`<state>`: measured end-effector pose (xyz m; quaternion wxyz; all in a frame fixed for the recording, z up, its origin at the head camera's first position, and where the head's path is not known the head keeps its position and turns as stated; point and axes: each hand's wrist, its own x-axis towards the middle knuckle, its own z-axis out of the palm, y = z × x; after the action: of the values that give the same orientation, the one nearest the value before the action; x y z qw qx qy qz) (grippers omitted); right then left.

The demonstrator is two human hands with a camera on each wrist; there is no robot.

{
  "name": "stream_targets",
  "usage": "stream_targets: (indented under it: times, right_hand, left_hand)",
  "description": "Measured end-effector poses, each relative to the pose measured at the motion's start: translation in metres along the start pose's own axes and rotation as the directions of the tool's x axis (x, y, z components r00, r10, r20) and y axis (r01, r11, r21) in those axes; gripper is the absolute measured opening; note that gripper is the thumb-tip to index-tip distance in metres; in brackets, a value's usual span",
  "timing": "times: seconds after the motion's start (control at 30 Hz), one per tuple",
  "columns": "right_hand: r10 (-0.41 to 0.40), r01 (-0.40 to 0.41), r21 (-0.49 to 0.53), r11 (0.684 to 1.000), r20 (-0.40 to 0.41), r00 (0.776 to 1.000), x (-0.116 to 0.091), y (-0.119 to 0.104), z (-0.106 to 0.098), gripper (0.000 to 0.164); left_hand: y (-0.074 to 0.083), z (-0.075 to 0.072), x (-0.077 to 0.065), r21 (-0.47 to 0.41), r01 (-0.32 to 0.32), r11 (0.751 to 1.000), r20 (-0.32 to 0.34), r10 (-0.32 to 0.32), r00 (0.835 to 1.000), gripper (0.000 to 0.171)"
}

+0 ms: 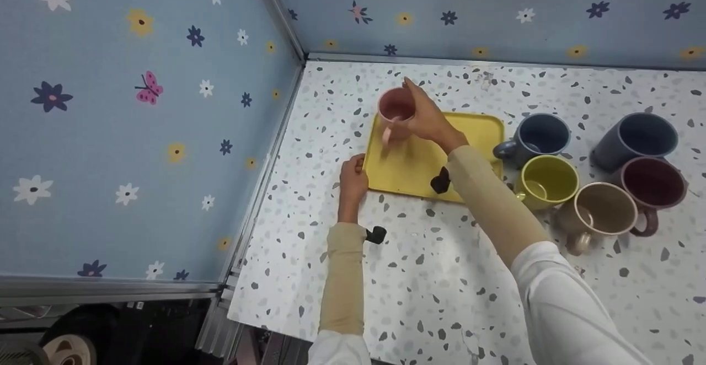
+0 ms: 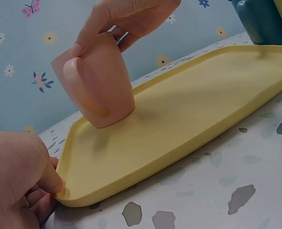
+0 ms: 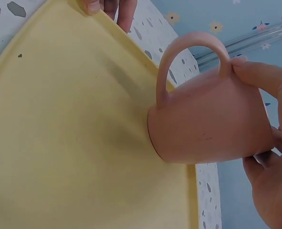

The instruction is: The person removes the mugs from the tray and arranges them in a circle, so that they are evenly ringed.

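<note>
A pink mug (image 1: 396, 112) is at the far left corner of a yellow tray (image 1: 405, 169). My right hand (image 1: 429, 118) grips it by the rim, thumb near the top of the handle, which faces the near side. In the left wrist view the mug (image 2: 105, 86) looks slightly tilted; whether its base touches the tray I cannot tell. At the tray's near left corner, my left hand (image 1: 353, 180) pinches the edge, its thumb (image 2: 52, 179) over the rim and the other fingers curled at the outside. The right forearm hides part of the tray's right side.
Several mugs stand right of the tray: a blue one (image 1: 543, 133) and a yellow-green one (image 1: 549, 180) closest, then a beige one (image 1: 604, 210), a maroon one (image 1: 653, 183) and a taller blue one (image 1: 634, 141). Flowered panels (image 1: 165, 133) border the speckled table (image 1: 309, 277) left and back.
</note>
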<state>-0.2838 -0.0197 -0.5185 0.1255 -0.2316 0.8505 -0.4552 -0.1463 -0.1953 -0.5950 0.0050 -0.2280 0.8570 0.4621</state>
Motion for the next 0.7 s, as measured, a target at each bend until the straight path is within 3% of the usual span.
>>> stream_targets:
  times: [0.27,0.5,0.7]
  right_hand:
    - [0.038,-0.042,-0.084,0.996,-0.041,0.998,-0.010,-0.004,-0.008,0.107]
    - [0.026,-0.042,-0.120,0.992,-0.131,0.991,-0.022,0.004,-0.015,0.104]
    - [0.057,-0.084,-0.124,0.989,-0.214,0.975,-0.028,0.004,-0.035,0.102]
  left_hand:
    - [0.002,-0.002,-0.001,-0.005,0.016,1.000,-0.009,-0.016,1.000,0.044]
    - [0.000,-0.001,0.001,-0.011,-0.008,1.000,-0.015,0.008,1.000,0.043]
    - [-0.004,0.001,0.004,-0.021,-0.031,0.999,-0.026,0.031,0.999,0.043]
